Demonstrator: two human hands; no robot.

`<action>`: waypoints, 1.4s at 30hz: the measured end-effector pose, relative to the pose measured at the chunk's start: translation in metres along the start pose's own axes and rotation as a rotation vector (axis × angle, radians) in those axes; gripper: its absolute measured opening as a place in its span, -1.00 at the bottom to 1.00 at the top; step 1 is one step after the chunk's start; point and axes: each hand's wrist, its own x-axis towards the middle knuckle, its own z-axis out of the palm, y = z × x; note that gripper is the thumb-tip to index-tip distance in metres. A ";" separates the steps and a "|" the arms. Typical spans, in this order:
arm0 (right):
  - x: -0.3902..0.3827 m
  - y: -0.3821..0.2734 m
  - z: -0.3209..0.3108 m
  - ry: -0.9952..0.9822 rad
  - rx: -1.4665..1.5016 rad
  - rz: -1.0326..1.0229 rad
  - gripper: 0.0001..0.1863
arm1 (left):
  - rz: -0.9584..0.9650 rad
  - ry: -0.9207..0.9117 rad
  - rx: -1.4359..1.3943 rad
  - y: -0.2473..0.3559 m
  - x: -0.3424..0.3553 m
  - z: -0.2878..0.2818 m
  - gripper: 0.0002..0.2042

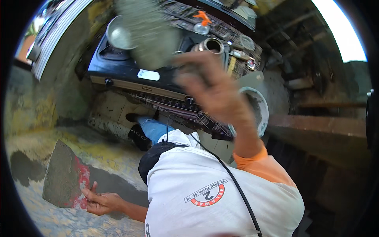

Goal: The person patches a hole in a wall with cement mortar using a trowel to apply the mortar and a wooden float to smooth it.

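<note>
Down at the lower left, my left hand [100,202] grips a flat plastering board [63,179] by its red edge, thumb on top. Grey mortar coats most of the board, which is held close to the wall surface [29,134]. My right hand [215,85] is raised over the front of the stove and smeared by motion. From its fingers a broad grey trowel blade [148,35], just as blurred, reaches up and left over the stovetop. The fingers look closed on the trowel's end; its handle does not show clearly. Wet grey patches [118,185] mark the wall beside my left hand.
A black two-burner stove [118,73] carries a metal pan [119,33] and a round metal pot [214,46]. Behind stand an orange-topped spray bottle [202,25] and small items on patterned cloth. A pale bucket [263,114] is right of the stove. A black cable [227,170] crosses my shirt.
</note>
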 end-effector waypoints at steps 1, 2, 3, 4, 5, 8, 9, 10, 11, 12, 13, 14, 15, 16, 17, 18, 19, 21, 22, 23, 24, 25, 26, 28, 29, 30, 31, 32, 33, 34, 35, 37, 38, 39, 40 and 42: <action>-0.021 -0.033 -0.043 0.039 -0.135 0.434 -0.63 | 0.004 -0.012 -0.022 -0.002 0.000 0.003 -0.78; -0.050 -0.038 -0.083 0.113 -0.385 0.295 -0.64 | 0.010 -0.052 -0.091 -0.006 0.003 0.005 -0.76; -0.083 -0.046 -0.116 0.144 -0.459 0.481 -0.65 | 0.013 -0.090 -0.153 -0.009 0.005 0.007 -0.74; -0.106 -0.056 -0.155 0.043 -0.576 0.592 -0.65 | -0.032 -0.084 -0.123 0.006 0.009 0.004 -0.75; -0.137 -0.059 -0.182 -0.049 -0.703 0.718 -0.64 | -0.030 -0.099 -0.131 0.009 0.008 0.005 -0.75; -0.209 -0.019 -0.211 -0.220 -0.924 1.107 -0.57 | -0.150 -0.192 -0.165 0.021 0.008 0.015 -0.77; -0.224 0.005 -0.208 -0.264 -0.955 1.161 -0.57 | -0.249 -0.262 -0.159 0.036 0.005 0.023 -0.79; -0.242 0.033 -0.201 -0.340 -0.965 1.127 -0.57 | -0.337 -0.311 -0.133 0.048 0.003 0.032 -0.79; -0.256 0.053 -0.194 -0.415 -0.970 1.082 -0.57 | -0.417 -0.322 -0.235 0.027 -0.009 0.041 -0.76; -0.259 0.070 -0.195 -0.423 -0.779 1.178 -0.55 | -0.559 -0.312 -0.302 0.049 -0.011 0.045 -0.74; -0.260 0.091 -0.188 -0.451 -0.585 1.266 -0.53 | -0.633 -0.348 -0.405 0.064 -0.010 0.047 -0.73; -0.255 0.087 -0.175 -0.443 -0.646 1.171 -0.51 | -0.703 -0.378 -0.567 0.062 -0.014 0.056 -0.72; -0.243 0.078 -0.166 -0.429 -0.711 1.072 -0.50 | -0.775 -0.412 -0.588 0.061 -0.016 0.062 -0.72; -0.227 0.073 -0.153 -0.311 -0.786 0.834 -0.51 | -0.815 -0.422 -0.615 0.065 -0.017 0.066 -0.74; -0.204 0.061 -0.138 -0.182 -0.845 0.598 -0.53 | -0.838 -0.403 -0.612 0.063 -0.019 0.065 -0.74; -0.164 0.039 -0.113 -0.081 -0.637 0.622 -0.56 | -0.840 -0.404 -0.655 0.067 -0.018 0.066 -0.77; -0.123 0.018 -0.079 0.010 -0.432 0.653 -0.60 | -0.870 -0.356 -0.667 0.066 -0.022 0.066 -0.78; -0.056 -0.014 -0.014 -0.249 0.057 0.643 -0.56 | -0.992 -0.209 -0.798 0.076 -0.012 0.058 -0.80; -0.038 -0.019 0.021 -0.437 0.191 0.560 -0.52 | -0.992 -0.189 -0.804 0.076 -0.014 0.057 -0.80; -0.026 -0.021 0.055 -0.625 0.317 0.471 -0.47 | -0.993 -0.169 -0.814 0.078 -0.015 0.056 -0.81; -0.016 -0.023 0.089 -0.745 0.405 0.410 -0.40 | -0.975 -0.165 -0.834 0.079 -0.016 0.054 -0.80; -0.009 -0.028 0.118 -0.867 0.489 0.350 -0.33 | -0.980 -0.180 -0.849 0.080 -0.018 0.052 -0.81; -0.007 -0.031 0.147 -0.865 0.731 0.394 -0.29 | -1.009 -0.141 -0.846 0.086 -0.017 0.051 -0.81; 0.002 -0.059 0.192 -0.744 1.118 0.493 -0.37 | -1.056 -0.055 -0.861 0.084 -0.015 0.052 -0.78; 0.000 -0.063 0.209 -0.786 1.128 0.473 -0.37 | -1.061 -0.034 -0.888 0.077 -0.015 0.048 -0.76; -0.005 -0.060 0.231 -0.744 1.181 0.617 -0.44 | -1.046 -0.007 -0.887 0.074 -0.014 0.046 -0.76; -0.007 -0.061 0.249 -0.699 1.225 0.766 -0.51 | -1.033 0.018 -0.887 0.069 -0.011 0.043 -0.76; -0.005 -0.069 0.263 -0.659 1.279 0.790 -0.61 | -1.011 0.048 -0.885 0.062 -0.007 0.040 -0.76; 0.001 -0.071 0.276 -0.693 1.281 0.781 -0.61 | -1.050 0.059 -0.891 0.054 -0.002 0.036 -0.75; 0.010 -0.073 0.290 -0.708 1.276 0.758 -0.61 | -1.091 0.069 -0.897 0.049 0.002 0.033 -0.73; 0.021 -0.075 0.305 -0.716 1.275 0.735 -0.61 | -1.073 0.089 -0.894 0.047 0.007 0.032 -0.73; 0.042 -0.083 0.336 -0.757 1.275 0.761 -0.63 | -1.093 0.004 -0.849 0.047 0.015 0.031 -0.58; 0.055 -0.088 0.353 -0.762 1.333 0.853 -0.65 | -1.082 -0.047 -0.793 0.049 0.024 0.032 -0.45; 0.067 -0.093 0.369 -0.773 1.390 0.948 -0.67 | -1.066 -0.033 -0.783 0.046 0.028 0.025 -0.45; 0.079 -0.086 0.390 -0.848 1.404 1.023 -0.70 | -1.035 -0.116 -0.600 0.042 0.031 0.013 -0.44; 0.100 -0.075 0.434 -0.935 1.385 1.010 -0.70 | -0.922 -0.174 -0.285 0.037 0.041 -0.002 -0.49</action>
